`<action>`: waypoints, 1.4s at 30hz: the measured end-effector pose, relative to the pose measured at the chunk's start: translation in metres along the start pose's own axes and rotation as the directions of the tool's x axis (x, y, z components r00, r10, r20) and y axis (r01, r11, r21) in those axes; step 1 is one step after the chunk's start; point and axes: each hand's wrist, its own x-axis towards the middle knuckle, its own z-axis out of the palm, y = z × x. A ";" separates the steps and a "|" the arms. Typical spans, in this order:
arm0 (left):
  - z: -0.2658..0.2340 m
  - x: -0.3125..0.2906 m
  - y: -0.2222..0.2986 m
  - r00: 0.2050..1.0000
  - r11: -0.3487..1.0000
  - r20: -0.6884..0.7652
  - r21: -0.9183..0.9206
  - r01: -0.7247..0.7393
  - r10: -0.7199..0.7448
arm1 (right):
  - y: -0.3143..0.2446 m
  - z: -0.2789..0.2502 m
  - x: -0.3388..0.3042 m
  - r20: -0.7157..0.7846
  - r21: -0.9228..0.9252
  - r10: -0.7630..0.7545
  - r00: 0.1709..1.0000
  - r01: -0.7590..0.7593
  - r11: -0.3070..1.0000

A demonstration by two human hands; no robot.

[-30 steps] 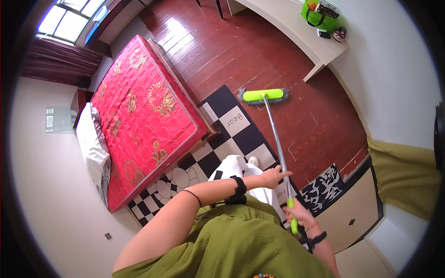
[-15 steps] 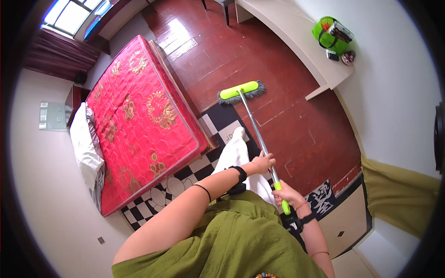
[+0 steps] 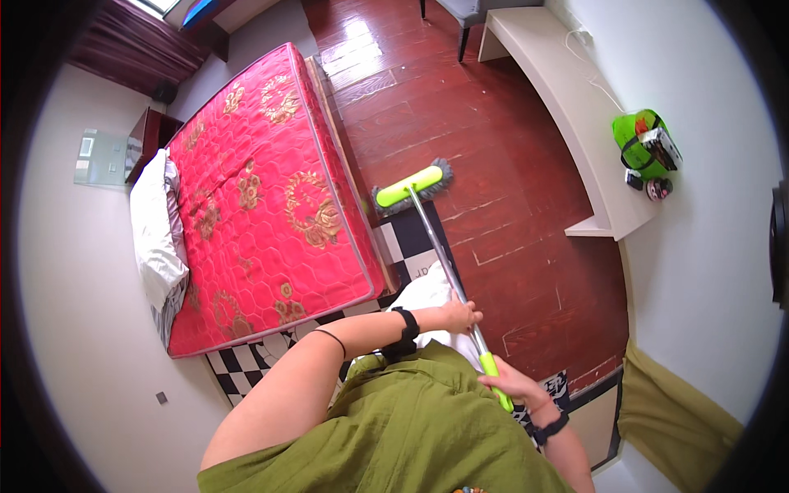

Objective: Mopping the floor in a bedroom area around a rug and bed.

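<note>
Mop (image 3: pixel 441 256) with shaggy grey fringe (image 3: pixel 445 177)

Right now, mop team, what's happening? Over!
Left hand on mop pole. Right hand on green grip. Mop head by checkered rug. Red mattress close, left.

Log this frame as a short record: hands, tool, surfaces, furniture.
Left hand: on the metal pole
Right hand: on the green grip, below the left
Mop head: green top, grey fringe; beside the bed, by the mat's edge
Floor: red, wood-look
Mat: black-and-white checks, partly hidden
Bed: red mattress, gold floral pattern; white pillow
Desk: pale, against the wall; green bag on top
</note>
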 end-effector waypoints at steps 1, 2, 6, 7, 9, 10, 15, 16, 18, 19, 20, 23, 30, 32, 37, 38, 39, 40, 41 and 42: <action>-0.010 -0.003 0.006 0.999 1.000 0.029 -0.027 0.014 -0.013 | -0.016 0.005 -0.011 -0.030 0.021 0.064 0.998 -0.063 0.998; -0.018 -0.002 0.008 0.998 0.998 0.060 -0.052 0.022 -0.019 | -0.029 0.004 -0.016 -0.029 0.015 0.068 0.997 -0.068 0.998; -0.042 0.010 -0.021 1.000 0.996 0.008 -0.080 0.030 -0.029 | -0.080 -0.006 -0.008 0.017 0.265 0.197 0.980 -0.194 0.944; -0.046 0.014 -0.033 0.997 0.998 -0.040 -0.037 0.059 -0.061 | -0.093 -0.012 0.000 0.011 0.252 0.170 0.985 -0.167 0.953; -0.061 0.013 -0.064 0.977 0.995 -0.198 -0.084 0.059 -0.075 | -0.122 -0.021 0.024 0.021 0.247 0.112 0.993 -0.114 0.962; -0.067 0.010 -0.079 0.937 0.994 -0.333 -0.070 0.090 -0.108 | -0.133 -0.026 0.041 0.038 0.235 0.078 0.996 -0.085 0.968; -0.127 -0.033 -0.093 0.689 0.736 -0.384 -0.594 0.326 -0.615 | -0.187 -0.025 0.141 0.038 0.228 -0.001 0.999 -0.008 0.974; -0.131 -0.043 -0.095 0.613 0.701 -0.436 -0.651 0.290 -0.659 | -0.195 -0.022 0.163 0.084 0.266 -0.040 0.996 0.016 0.964; -0.144 -0.072 -0.094 0.600 0.493 -0.312 -0.855 0.160 -0.737 | -0.218 -0.010 0.201 0.085 0.317 -0.078 0.993 0.047 0.947; -0.148 -0.085 -0.086 0.584 0.153 -0.165 -0.986 -0.071 -0.795 | -0.223 -0.008 0.223 0.091 0.368 -0.122 0.988 0.080 0.927; -0.152 -0.098 -0.079 0.606 -0.214 -0.008 -0.932 -0.294 -0.796 | -0.233 -0.001 0.241 0.092 0.374 -0.124 0.988 0.081 0.924; -0.174 -0.122 -0.050 0.666 -0.394 0.061 -0.845 -0.363 -0.743 | -0.239 0.016 0.286 -0.043 0.250 -0.192 0.980 0.197 0.948; -0.106 -0.158 -0.079 0.675 -0.322 -0.038 -0.858 -0.400 -0.736 | -0.254 0.058 0.304 0.214 -0.355 0.148 0.966 -0.064 0.933; -0.118 -0.181 -0.061 0.632 -0.237 0.027 -0.939 -0.250 -0.775 | -0.267 0.060 0.293 0.363 -0.284 0.251 0.897 -0.149 0.947; -0.207 -0.224 0.028 0.612 -0.191 0.192 -0.979 0.067 -0.768 | -0.262 0.068 0.324 0.125 -0.143 0.145 0.981 -0.126 0.982; -0.211 -0.231 0.035 0.626 -0.185 0.218 -0.976 0.119 -0.749 | -0.262 0.064 0.333 0.052 -0.129 0.117 0.992 -0.110 0.986; -0.220 -0.236 0.038 0.650 -0.184 0.274 -0.961 0.204 -0.709 | -0.260 0.053 0.347 0.040 -0.092 0.111 0.993 -0.107 0.990; -0.225 -0.239 0.040 0.664 -0.187 0.334 -0.940 0.285 -0.669 | -0.262 0.046 0.352 0.033 -0.058 0.111 0.993 -0.109 0.992; -0.232 -0.237 0.038 0.695 -0.157 0.253 -0.967 0.201 -0.673 | -0.264 0.040 0.356 0.038 -0.045 0.110 0.993 -0.108 0.993; -0.241 -0.233 0.031 0.694 -0.155 0.263 -0.964 0.216 -0.670 | -0.266 0.032 0.360 0.060 -0.018 0.085 0.995 -0.084 0.996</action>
